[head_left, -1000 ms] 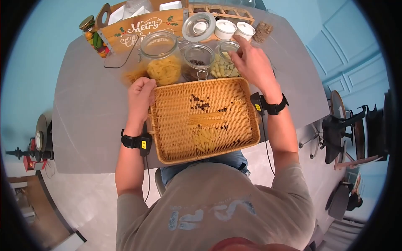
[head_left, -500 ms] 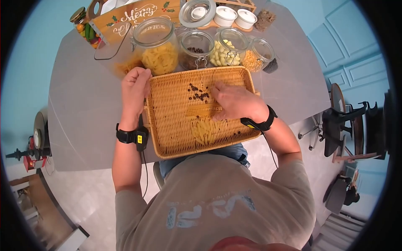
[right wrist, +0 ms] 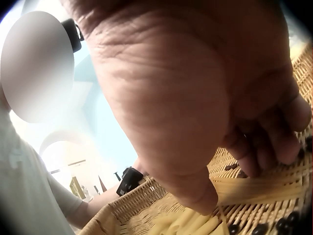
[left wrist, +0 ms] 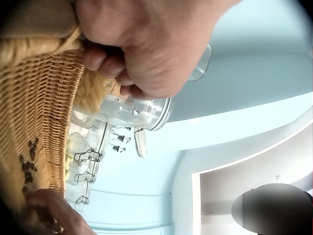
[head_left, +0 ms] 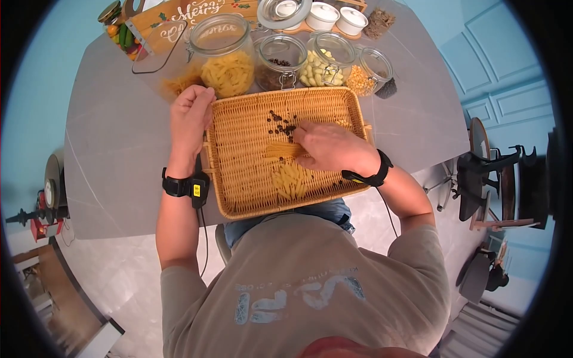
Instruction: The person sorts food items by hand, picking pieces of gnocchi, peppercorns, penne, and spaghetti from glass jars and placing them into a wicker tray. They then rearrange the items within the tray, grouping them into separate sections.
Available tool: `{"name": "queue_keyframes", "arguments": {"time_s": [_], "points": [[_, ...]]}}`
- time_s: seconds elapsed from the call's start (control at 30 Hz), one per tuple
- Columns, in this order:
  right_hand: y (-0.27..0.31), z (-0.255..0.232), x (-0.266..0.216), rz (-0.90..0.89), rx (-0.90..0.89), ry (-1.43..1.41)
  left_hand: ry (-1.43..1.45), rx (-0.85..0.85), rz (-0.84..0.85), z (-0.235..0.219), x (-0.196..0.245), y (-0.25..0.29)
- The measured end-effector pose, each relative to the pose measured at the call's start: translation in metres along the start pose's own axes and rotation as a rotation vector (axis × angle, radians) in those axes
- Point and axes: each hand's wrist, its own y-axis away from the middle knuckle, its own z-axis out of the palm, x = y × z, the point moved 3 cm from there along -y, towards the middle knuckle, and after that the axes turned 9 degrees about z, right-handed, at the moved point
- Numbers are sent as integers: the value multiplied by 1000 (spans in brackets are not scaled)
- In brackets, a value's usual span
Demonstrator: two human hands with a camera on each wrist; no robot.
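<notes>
A wicker basket [head_left: 236,152] tilts toward the person at the table's edge. My left hand [head_left: 191,116] grips its upper left corner, fingers curled at the rim in the left wrist view. Inside, my right hand [head_left: 337,146] reaches down over a row of long thin pasta strands [head_left: 279,150]. In the right wrist view its thumb [right wrist: 198,196] and bent fingers [right wrist: 266,147] stand apart on either side of the strands [right wrist: 259,190]. Small dark beans [head_left: 279,124] lie above the strands, and penne [head_left: 289,180] lies below them.
Behind the basket stand open glass jars of pasta [head_left: 227,74], dark beans [head_left: 277,74], pale kernels [head_left: 319,73] and orange-yellow grains [head_left: 360,80]. Farther back are white lidded pots [head_left: 323,17] and a wooden crate [head_left: 164,25]. A jar of colourful vegetables [head_left: 122,36] stands at the far left.
My right hand has come from the jars down into the basket, then shifted slightly left over the strands. My left hand stays at the basket's corner.
</notes>
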Motion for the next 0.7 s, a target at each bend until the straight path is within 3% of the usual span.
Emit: {"name": "queue_keyframes", "arguments": {"time_s": [0.37,0.47,0.67,0.7], "points": [[-2,8,-10,-180,167,240,-29,4,-15,1,2,0],[-6,23,-2,-162,131,236,-31,-18,4,0,-1,0],[-2,13,-10,-230,233,425,-67,-21,21,2,2,1],[-1,9,-13,-198,180,403,-69,-19,30,2,2,1]]}}
